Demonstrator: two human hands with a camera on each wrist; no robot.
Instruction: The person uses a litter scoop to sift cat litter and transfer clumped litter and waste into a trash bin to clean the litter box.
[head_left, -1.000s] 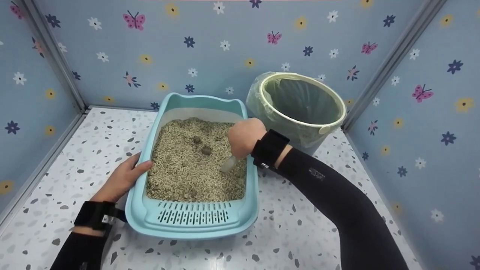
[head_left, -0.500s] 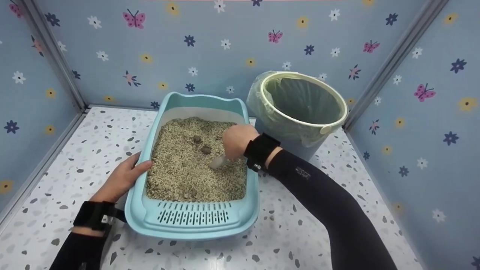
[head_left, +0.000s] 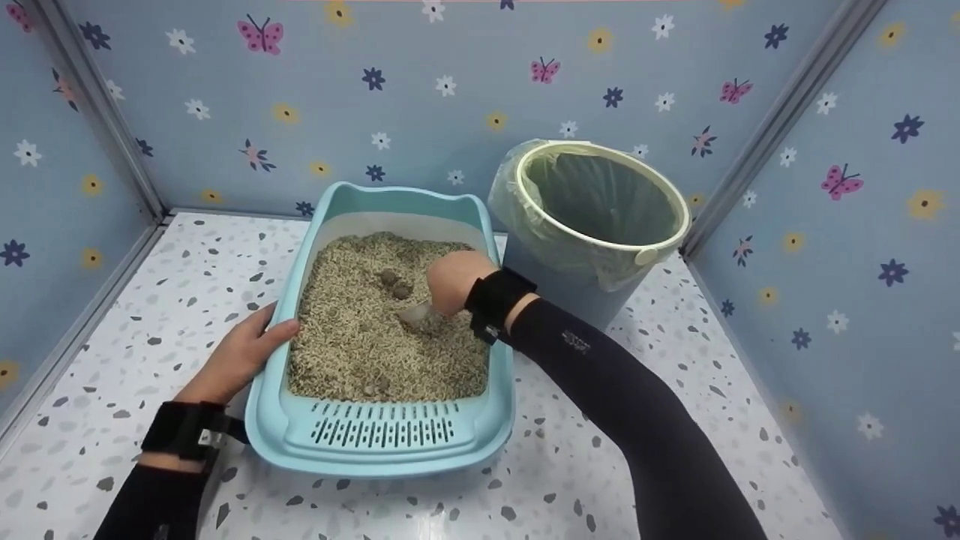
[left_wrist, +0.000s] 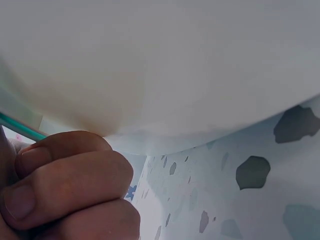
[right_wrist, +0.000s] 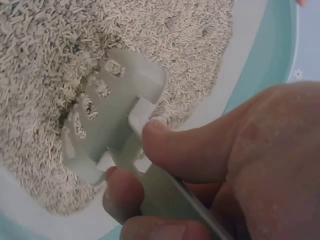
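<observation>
You are working on a speckled floor (head_left: 630, 450) closed in by blue walls (head_left: 450, 90) printed with flowers and butterflies. The biggest thing in front of you is a light blue litter tray (head_left: 382, 442), its slotted lip toward you, filled with pale pellet litter (head_left: 360, 337). Just beside its far right corner stands a round bin (head_left: 600, 217) lined with a thin green bag. Your left hand (head_left: 240, 356) grips the tray's left rim, thumb over the top edge and fingers curled under it, as the left wrist view shows. Your right hand (head_left: 454, 279) is down inside the tray, thumb and fingers closed around the handle of a pale slotted scoop (right_wrist: 112, 117), whose blade is dug into the litter. A few small dark clumps (head_left: 395, 283) lie on the litter just left of that hand.
</observation>
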